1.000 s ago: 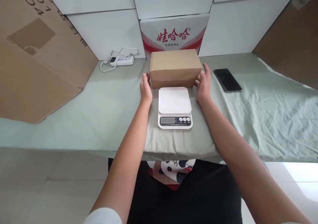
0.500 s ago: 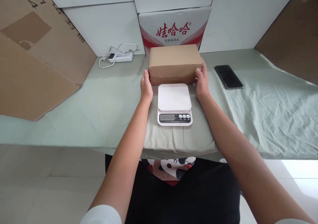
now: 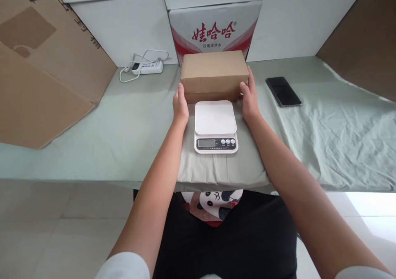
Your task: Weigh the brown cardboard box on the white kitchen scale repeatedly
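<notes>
Left hand (image 3: 180,105) and right hand (image 3: 249,100) press open fingers against the ends of a plain brown cardboard box (image 3: 214,75); a white digital kitchen scale (image 3: 215,126) sits just before it

— Count check: what's on the bench?
— One brown carton (image 3: 214,74), one white scale (image 3: 215,126), one phone (image 3: 283,91), one power strip (image 3: 147,67).
— Hands?
— Two: left hand (image 3: 180,105), right hand (image 3: 249,97). One printed box (image 3: 215,29) behind.

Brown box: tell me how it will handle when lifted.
The box looks like stiff cardboard with flat sides, so it should hold its shape. The left hand and right hand press opposite ends, a likely steady grip. Its broad base makes tipping unlikely; weight cannot be judged.
</notes>
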Tool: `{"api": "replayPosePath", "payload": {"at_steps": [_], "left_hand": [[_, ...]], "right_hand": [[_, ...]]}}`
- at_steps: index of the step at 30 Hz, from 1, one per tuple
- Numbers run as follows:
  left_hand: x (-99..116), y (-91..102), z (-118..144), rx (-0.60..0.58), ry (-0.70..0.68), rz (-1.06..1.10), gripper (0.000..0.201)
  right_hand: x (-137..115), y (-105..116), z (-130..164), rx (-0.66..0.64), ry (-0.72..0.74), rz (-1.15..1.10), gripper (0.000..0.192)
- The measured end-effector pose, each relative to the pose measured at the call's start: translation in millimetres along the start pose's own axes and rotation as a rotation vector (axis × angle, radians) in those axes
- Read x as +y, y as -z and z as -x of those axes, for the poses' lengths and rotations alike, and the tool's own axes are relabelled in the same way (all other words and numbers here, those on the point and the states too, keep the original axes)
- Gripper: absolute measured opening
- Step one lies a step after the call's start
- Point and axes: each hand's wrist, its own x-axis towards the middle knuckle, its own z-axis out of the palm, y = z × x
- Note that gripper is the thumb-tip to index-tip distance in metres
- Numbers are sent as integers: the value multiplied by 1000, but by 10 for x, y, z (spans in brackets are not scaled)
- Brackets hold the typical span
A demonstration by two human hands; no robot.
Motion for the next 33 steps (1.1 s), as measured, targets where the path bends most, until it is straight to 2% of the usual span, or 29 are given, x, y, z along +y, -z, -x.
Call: {"api": "replayPosePath", "payload": {"at_steps": [3, 7, 10, 14, 18, 21, 28, 33], "left_hand": [[72, -24, 35, -6, -64, -11, 91], [211, -46, 101, 19, -135, -22, 86], [294, -20, 218, 41, -144, -38, 81], [336, 62, 524, 32, -184, -69, 83], [352, 155, 892, 23, -215, -84, 81], [395, 205, 1102, 21, -217, -71, 76], [505, 220, 1276, -26, -197, -153, 85], [527, 215, 1295, -20, -187, -162, 84]], "right_hand": [[-23, -8, 3, 41, 84, 17, 105], [-211, 17, 107, 103, 237, 22, 109], [-401, 70, 300, 129, 247, 89, 114], [-530, 172, 665, 174, 271, 138, 119], [-501, 242, 1005, 195, 330, 126, 113], [-482, 241, 1170, 188, 301, 120, 108], [-543, 204, 1229, 213, 239, 122, 99], [-605, 201, 1243, 266, 276, 163, 87]]}}
